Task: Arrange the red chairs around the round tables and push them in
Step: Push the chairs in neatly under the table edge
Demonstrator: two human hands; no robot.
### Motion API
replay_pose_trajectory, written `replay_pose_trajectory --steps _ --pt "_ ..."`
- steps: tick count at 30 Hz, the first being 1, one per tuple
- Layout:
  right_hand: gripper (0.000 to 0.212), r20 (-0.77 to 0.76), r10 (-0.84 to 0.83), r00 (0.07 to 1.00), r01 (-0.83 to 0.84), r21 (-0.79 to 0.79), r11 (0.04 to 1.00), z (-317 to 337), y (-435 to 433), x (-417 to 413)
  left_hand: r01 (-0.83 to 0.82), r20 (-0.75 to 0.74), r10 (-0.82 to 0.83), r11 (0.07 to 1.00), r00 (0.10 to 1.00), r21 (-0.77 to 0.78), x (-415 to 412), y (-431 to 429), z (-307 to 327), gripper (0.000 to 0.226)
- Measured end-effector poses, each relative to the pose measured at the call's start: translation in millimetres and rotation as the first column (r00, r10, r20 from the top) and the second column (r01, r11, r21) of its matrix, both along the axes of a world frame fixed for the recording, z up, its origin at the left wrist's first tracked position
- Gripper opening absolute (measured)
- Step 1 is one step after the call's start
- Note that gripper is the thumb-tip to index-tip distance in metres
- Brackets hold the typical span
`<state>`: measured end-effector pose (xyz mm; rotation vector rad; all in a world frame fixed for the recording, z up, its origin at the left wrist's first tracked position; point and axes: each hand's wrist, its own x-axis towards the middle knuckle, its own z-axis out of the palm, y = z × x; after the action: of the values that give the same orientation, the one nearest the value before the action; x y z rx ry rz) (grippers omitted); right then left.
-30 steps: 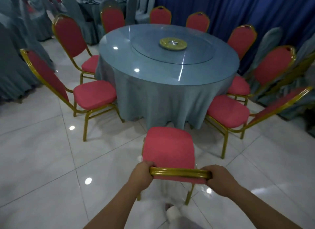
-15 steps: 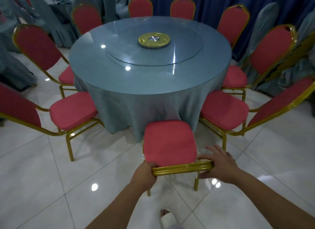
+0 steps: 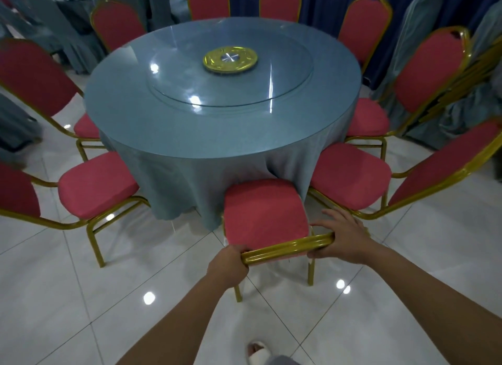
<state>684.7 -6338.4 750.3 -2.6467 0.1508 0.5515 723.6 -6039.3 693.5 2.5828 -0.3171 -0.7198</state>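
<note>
A red chair (image 3: pixel 264 215) with a gold frame stands right in front of me, its seat front touching the hanging cloth of the round table (image 3: pixel 217 131). My left hand (image 3: pixel 229 264) grips the left end of the chair's gold top rail. My right hand (image 3: pixel 343 239) holds the right end of that rail, thumb under it and fingers spread over the top. Several more red chairs ring the table, among them one close on the left (image 3: pixel 95 185) and one close on the right (image 3: pixel 350 174).
A glass turntable with a gold hub (image 3: pixel 230 58) sits on the table. Grey-covered chairs (image 3: pixel 423 38) and blue curtains stand behind. The floor is glossy white tile. A slippered foot (image 3: pixel 258 351) shows at the bottom edge.
The chair has slid forward until its seat meets the tablecloth. I have come closer to the table. My right hand's fingers have loosened and spread over the rail.
</note>
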Motion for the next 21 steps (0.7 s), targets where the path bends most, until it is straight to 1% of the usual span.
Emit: replay_pose_trajectory --steps 2,4,6,8,10,13,16,19,21 --pt "0.119 -0.052 0.011 0.999 -0.011 0.007 1.0 6 2 -1 0.008 -0.077 -0.011 0.999 0.997 -0.042 3 6 -3 0.048" --pt "0.124 -0.061 0.049 0.997 -0.048 0.024 0.999 12 9 -3 -0.014 -0.189 -0.012 0.991 0.982 -0.136 4 19 -3 0.076" --pt "0.118 0.003 0.11 0.994 -0.11 0.068 0.992 21 26 -3 -0.065 -0.217 0.014 0.971 0.976 -0.229 1 38 3 0.101" --pt "0.104 0.075 0.148 0.986 -0.157 0.128 0.979 30 55 1 -0.16 -0.174 0.113 0.944 0.978 -0.289 -7 66 10 0.115" --pt "0.1 0.126 0.183 0.975 -0.201 0.151 0.968 37 92 11 -0.282 -0.13 0.253 0.908 0.959 -0.309 -15 98 17 0.116" --pt "0.096 0.149 0.263 0.953 -0.288 0.193 0.938 39 158 33 -0.445 -0.105 0.435 0.84 0.894 -0.311 -25 153 26 0.107" --pt "0.094 0.158 0.37 0.916 -0.397 0.202 0.895 35 227 58 -0.564 -0.13 0.554 0.764 0.822 -0.313 -31 211 39 0.101" --pt "0.087 0.148 0.432 0.89 -0.455 0.189 0.87 29 296 87 -0.642 -0.11 0.649 0.688 0.753 -0.338 -33 275 50 0.1" --pt "0.087 0.149 0.455 0.878 -0.476 0.17 0.863 26 343 107 -0.683 -0.099 0.702 0.636 0.706 -0.358 -31 319 55 0.099"
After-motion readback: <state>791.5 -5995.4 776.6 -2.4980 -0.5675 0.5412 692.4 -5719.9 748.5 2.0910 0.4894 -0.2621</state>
